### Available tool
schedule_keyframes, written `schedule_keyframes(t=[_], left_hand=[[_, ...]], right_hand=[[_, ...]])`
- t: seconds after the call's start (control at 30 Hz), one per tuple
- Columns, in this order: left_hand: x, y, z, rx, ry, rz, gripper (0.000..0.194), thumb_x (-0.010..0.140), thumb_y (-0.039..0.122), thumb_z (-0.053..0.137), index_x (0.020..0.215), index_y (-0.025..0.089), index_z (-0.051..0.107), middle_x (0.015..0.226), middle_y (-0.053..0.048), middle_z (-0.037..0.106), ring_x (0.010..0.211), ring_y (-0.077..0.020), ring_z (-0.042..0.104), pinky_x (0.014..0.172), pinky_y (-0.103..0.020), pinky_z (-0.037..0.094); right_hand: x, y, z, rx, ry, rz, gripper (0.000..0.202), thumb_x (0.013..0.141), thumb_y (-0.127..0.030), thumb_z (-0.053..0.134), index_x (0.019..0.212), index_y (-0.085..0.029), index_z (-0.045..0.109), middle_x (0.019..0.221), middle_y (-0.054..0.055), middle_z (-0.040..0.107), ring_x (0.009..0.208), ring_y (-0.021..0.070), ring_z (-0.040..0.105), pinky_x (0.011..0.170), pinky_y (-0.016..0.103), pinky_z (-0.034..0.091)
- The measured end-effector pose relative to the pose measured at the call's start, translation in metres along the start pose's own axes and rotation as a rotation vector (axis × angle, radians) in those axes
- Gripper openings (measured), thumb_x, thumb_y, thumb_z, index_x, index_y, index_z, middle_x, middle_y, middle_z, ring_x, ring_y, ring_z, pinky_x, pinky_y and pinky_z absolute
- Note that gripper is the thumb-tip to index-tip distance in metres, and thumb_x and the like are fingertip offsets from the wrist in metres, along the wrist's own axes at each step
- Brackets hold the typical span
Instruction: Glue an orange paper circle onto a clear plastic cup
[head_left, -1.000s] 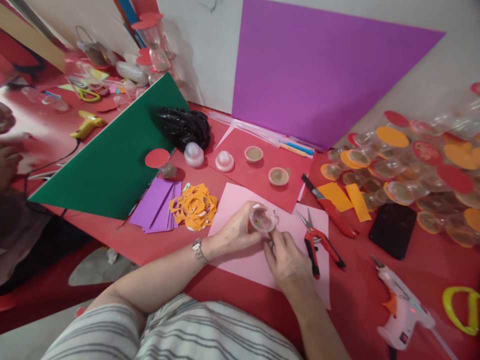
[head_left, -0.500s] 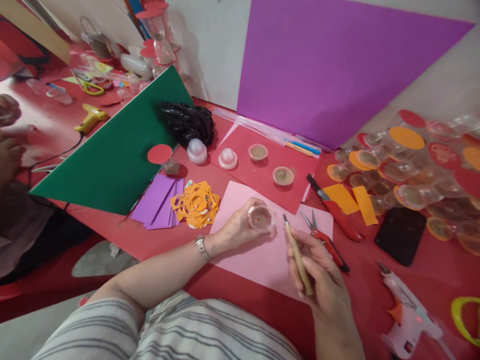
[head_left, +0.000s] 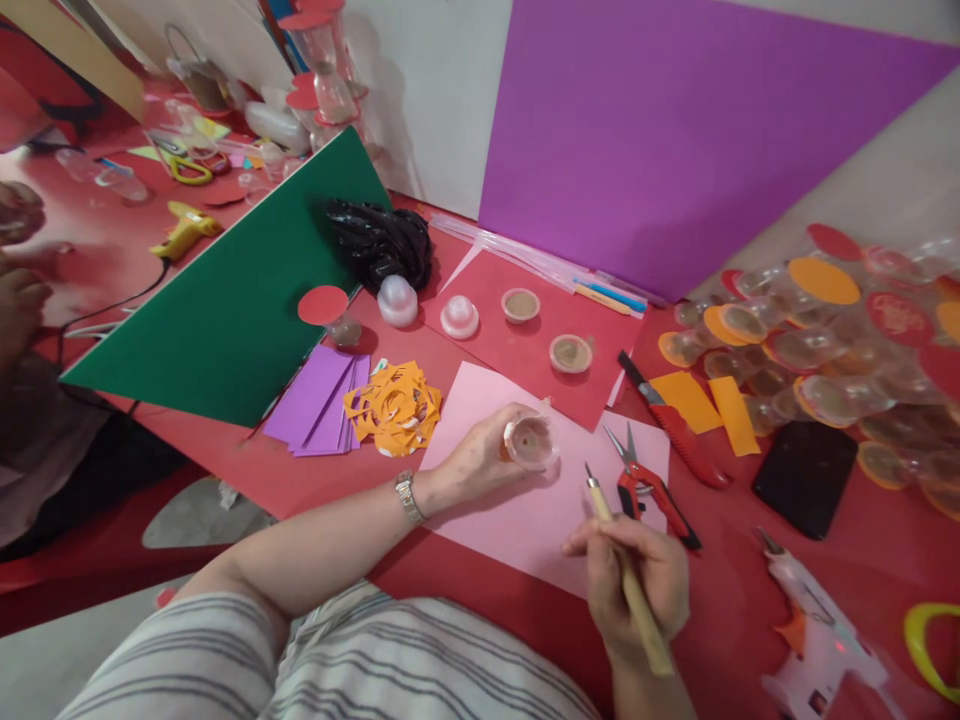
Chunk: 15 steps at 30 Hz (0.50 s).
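My left hand [head_left: 484, 455] is wrapped round a small clear plastic cup [head_left: 531, 443], its round face turned up toward me, with a small hole or dot at its middle. My right hand [head_left: 634, 580] grips a wooden-handled awl [head_left: 628, 575], its dark metal tip pointing away from me, to the right of the cup and apart from it. Both hands are over a pink sheet [head_left: 465, 400]. Red-handled snips [head_left: 649, 490] lie with blades apart just beyond the right hand. Two shallow cups of sand-coloured filling [head_left: 520, 305] [head_left: 571, 354] sit on a red sheet [head_left: 487, 280].
Orange paper scraps [head_left: 394, 410] and purple strips [head_left: 319, 405] lie at left before a green board [head_left: 247, 310]. On the right are a box cutter [head_left: 671, 425], a phone [head_left: 806, 478], a glue gun [head_left: 821, 620] and stacked clear hourglass shapes [head_left: 832, 350]. Another person's hands [head_left: 19, 240] show far left.
My right hand has drawn back toward me, and the awl now slants with its handle end toward me. The cup in my left hand has shifted slightly right.
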<state>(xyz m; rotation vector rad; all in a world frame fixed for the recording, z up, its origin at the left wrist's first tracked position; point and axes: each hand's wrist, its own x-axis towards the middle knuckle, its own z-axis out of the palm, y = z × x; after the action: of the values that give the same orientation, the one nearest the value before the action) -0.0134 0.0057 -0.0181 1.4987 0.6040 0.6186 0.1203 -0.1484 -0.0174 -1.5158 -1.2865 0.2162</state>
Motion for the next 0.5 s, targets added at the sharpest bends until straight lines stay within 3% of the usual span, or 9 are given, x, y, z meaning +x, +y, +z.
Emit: schedule_keyframes(t=[0.2, 0.33, 0.5], left_hand=[[0.0, 0.003, 0.004, 0.018, 0.02, -0.046, 0.04, 0.077, 0.031, 0.08, 0.106, 0.016, 0.057, 0.105, -0.008, 0.066, 0.092, -0.0201, 0.067, 0.084, -0.035, 0.054], [0.0, -0.001, 0.004, 0.008, 0.028, -0.042, 0.04, 0.076, 0.029, 0.081, 0.106, 0.018, 0.057, 0.106, -0.008, 0.067, 0.094, -0.0193, 0.066, 0.085, -0.034, 0.053], [-0.001, -0.006, 0.006, -0.076, 0.016, -0.042, 0.037, 0.079, 0.037, 0.078, 0.102, 0.018, 0.055, 0.099, -0.007, 0.067, 0.088, -0.0185, 0.065, 0.082, -0.034, 0.052]], right_hand=[[-0.008, 0.003, 0.003, -0.258, -0.02, -0.124, 0.01, 0.094, -0.026, 0.057, 0.1, -0.02, 0.062, 0.067, 0.001, 0.07, 0.056, 0.015, 0.069, 0.052, 0.023, 0.057], [0.007, -0.007, 0.011, -0.23, -0.118, -0.241, 0.007, 0.094, -0.017, 0.051, 0.097, -0.02, 0.057, 0.064, 0.0, 0.065, 0.052, 0.0128, 0.065, 0.05, 0.021, 0.055], [0.02, -0.013, 0.014, -0.245, -0.069, -0.423, 0.018, 0.092, -0.009, 0.052, 0.107, -0.017, 0.057, 0.065, 0.0, 0.065, 0.053, 0.0125, 0.064, 0.05, 0.021, 0.056]])
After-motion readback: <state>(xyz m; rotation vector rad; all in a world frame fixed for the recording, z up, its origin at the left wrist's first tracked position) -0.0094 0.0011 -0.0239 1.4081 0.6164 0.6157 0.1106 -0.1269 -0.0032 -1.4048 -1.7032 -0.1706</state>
